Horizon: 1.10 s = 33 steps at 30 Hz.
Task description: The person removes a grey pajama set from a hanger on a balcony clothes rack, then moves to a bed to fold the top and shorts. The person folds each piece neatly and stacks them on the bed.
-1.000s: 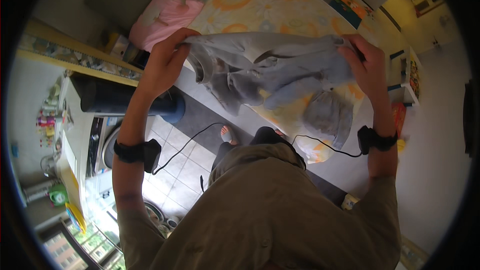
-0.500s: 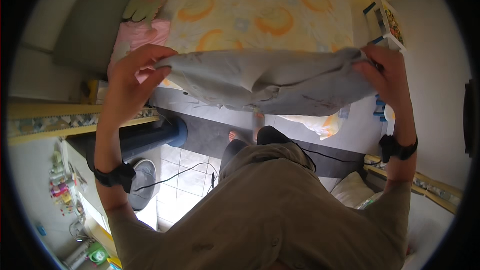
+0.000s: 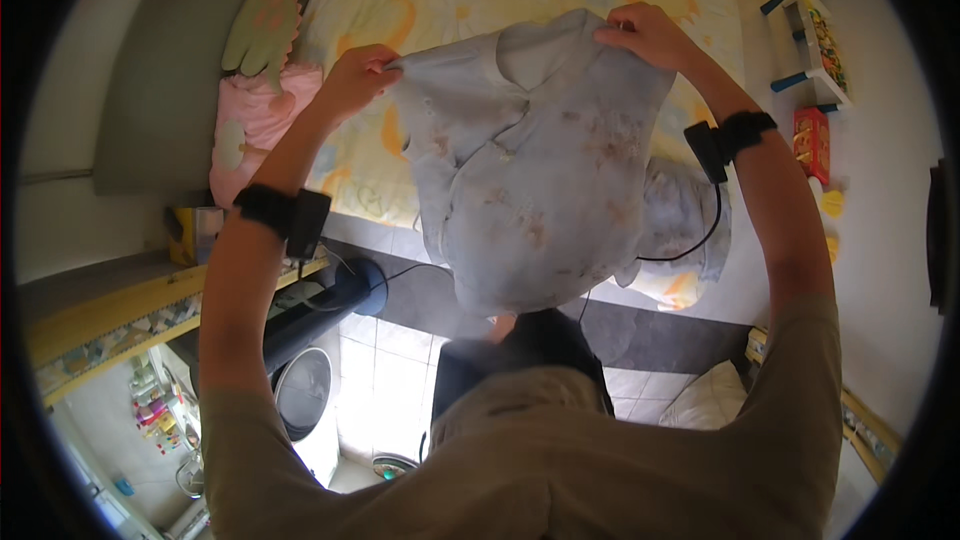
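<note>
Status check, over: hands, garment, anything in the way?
Left hand and right hand pinching grey shirt. Held spread, neckline uppermost. Black cable from right wrist device runs close by shirt's lower right edge.

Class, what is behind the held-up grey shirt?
Behind the shirt, patterned bedding shows around its top and sides; crumpled grey cloth peeks past its right edge. What the shirt covers cannot be seen.

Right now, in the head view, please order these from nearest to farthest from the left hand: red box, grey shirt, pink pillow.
1. Grey shirt, pinched in the left hand
2. Pink pillow, to the hand's left
3. Red box, far over on the right
</note>
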Motion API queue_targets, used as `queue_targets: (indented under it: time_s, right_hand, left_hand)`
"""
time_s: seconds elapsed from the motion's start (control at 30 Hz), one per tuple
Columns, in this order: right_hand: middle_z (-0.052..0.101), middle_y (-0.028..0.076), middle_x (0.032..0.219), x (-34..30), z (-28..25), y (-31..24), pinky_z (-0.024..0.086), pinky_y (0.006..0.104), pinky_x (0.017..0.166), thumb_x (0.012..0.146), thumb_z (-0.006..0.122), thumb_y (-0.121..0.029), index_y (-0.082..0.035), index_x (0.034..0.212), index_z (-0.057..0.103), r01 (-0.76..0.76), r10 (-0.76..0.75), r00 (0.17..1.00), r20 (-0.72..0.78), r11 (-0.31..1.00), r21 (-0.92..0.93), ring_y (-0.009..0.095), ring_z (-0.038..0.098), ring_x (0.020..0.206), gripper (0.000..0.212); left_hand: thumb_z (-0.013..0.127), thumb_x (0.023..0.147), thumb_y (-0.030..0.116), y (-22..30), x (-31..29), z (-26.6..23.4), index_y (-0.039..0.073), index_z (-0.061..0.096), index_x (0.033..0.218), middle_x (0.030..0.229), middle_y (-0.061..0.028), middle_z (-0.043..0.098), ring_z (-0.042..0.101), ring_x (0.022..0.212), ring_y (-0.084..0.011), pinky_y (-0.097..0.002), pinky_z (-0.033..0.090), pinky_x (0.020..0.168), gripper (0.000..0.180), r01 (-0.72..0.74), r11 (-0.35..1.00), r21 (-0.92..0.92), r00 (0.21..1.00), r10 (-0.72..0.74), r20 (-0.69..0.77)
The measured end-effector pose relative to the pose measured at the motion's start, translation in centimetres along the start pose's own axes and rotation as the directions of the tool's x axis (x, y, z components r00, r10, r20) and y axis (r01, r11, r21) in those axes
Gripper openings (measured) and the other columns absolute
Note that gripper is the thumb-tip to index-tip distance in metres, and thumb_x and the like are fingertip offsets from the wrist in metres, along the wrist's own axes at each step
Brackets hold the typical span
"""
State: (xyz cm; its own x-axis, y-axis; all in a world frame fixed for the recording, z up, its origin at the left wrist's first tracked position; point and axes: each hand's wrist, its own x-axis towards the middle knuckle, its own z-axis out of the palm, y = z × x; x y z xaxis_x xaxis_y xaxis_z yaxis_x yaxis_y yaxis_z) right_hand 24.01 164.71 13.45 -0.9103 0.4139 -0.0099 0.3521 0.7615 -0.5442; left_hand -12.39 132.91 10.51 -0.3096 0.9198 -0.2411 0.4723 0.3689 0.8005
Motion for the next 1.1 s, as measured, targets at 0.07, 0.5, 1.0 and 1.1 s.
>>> queue_targets:
  time_s: [0.07, 0.5, 1.0, 1.1]
  right_hand:
    - [0.068, 0.011, 0.077, 4.2, 2.0, 4.7, 0.049, 0.0396, 0.065, 0.093, 0.072, -0.046, -0.004, 0.095, 0.071, -0.040, 0.043, 0.999, 0.012, 0.988, -0.146, 0.024, 0.063, 0.068, 0.042]
    - [0.071, 0.013, 0.090, -9.8, 32.6, 8.9, 0.054, 0.0424, 0.075, 0.094, 0.066, -0.022, -0.009, 0.102, 0.065, -0.312, 0.317, 0.947, 0.047, 0.880, 0.359, 0.033, 0.069, 0.085, 0.015]
    - [0.054, 0.022, 0.136, -18.8, 66.1, -13.9, 0.048, 0.0445, 0.103, 0.092, 0.060, -0.010, -0.010, 0.145, 0.051, -0.539, 0.452, 0.842, 0.296, 0.678, 0.500, 0.040, 0.057, 0.122, 0.054]
    - [0.053, 0.025, 0.138, -17.2, 68.0, -15.8, 0.047, 0.0457, 0.103, 0.091, 0.060, -0.011, -0.007, 0.145, 0.050, -0.669, 0.606, 0.735, 0.303, 0.577, 0.468, 0.043, 0.055, 0.124, 0.055]
  left_hand:
    - [0.076, 0.088, 0.024, -3.1, 6.3, 1.5, 0.005, 0.072, 0.108, 0.081, -0.0064, 0.071, 0.068, 0.082, -0.0204, -0.0318, 0.054, 0.078, 0.028, -0.046, 0.965, 0.258, 0.994, 0.070, -0.084]
    - [0.077, 0.086, 0.029, -30.2, -1.4, 17.2, 0.008, 0.066, 0.118, 0.108, -0.0135, 0.072, 0.070, 0.104, -0.0299, -0.0404, 0.055, 0.091, 0.040, 0.194, 0.928, 0.317, 0.975, -0.148, -0.164]
    - [0.082, 0.080, 0.031, -41.5, -17.0, 33.4, 0.004, 0.070, 0.092, 0.088, -0.0125, 0.074, 0.072, 0.086, -0.0293, -0.0398, 0.055, 0.077, 0.032, 0.708, 0.706, 0.015, 0.641, -0.634, -0.431]
    - [0.077, 0.083, 0.027, -40.9, -17.1, 32.7, 0.009, 0.067, 0.089, 0.086, -0.0117, 0.071, 0.070, 0.083, -0.0335, -0.0449, 0.054, 0.072, 0.021, 0.646, 0.762, 0.040, 0.714, -0.586, -0.384]
